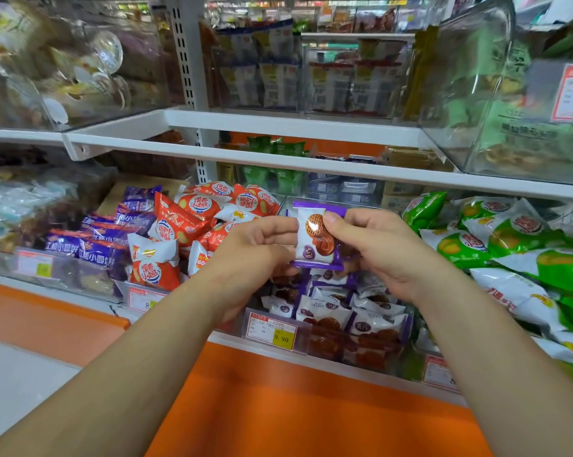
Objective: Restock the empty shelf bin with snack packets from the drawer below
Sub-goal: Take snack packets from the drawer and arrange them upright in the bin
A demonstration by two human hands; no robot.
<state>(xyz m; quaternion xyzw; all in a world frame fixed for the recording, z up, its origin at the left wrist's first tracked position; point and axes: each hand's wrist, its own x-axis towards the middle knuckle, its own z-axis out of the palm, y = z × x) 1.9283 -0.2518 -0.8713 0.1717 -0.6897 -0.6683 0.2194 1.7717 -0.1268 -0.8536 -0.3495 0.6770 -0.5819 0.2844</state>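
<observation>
Hovering over a clear shelf bin, a purple-and-white waffle biscuit packet is held upright between both hands. Its left edge is pinched by the curled fingers and thumb of the left hand. Its upper right corner is gripped by the right hand, with the thumb laid on the front of the wrapper and the fingers curled behind it. More packets of the same kind are piled loosely in the bin just below, and a price label with a yellow tag is fixed to the bin's front wall. Red-and-white snack packets are heaped in the compartment to the left, with dark purple packets beyond them, and green-and-white packets are stacked to the right. A white shelf runs above the hands, and an orange ledge is seen below the bin, under both forearms.
</observation>
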